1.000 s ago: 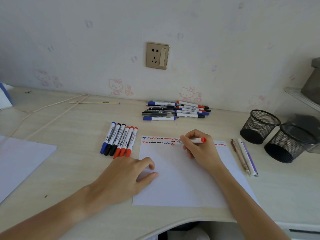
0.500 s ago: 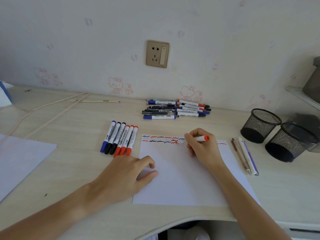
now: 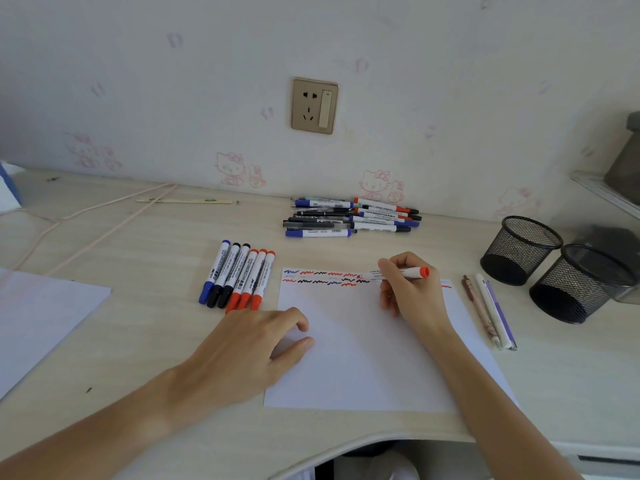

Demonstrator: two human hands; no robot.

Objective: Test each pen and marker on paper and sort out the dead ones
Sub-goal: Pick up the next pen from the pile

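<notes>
A white sheet of paper [image 3: 363, 358] lies on the desk, with rows of red, blue and black squiggles along its top edge. My right hand [image 3: 412, 292] grips a red-ended whiteboard marker [image 3: 412, 273], whose tip touches the paper among the squiggles. My left hand [image 3: 249, 351] rests flat on the paper's left edge, fingers relaxed. Left of the sheet lies a neat row of several capped markers [image 3: 239, 277], blue, black and red. A heap of several pens and markers [image 3: 349, 218] sits by the wall. Three pens [image 3: 491, 311] lie right of the paper.
Two black mesh pen cups [image 3: 519, 251] [image 3: 575, 285] stand at the right. Another white sheet [image 3: 41, 317] lies at the far left. A pale cord [image 3: 90, 216] and a thin stick [image 3: 183, 201] lie at the back left. The desk's front edge curves inward below the paper.
My right hand and the red marker have moved slightly right along the second row of squiggles, and a little more red mark shows there. My left hand has stayed put.
</notes>
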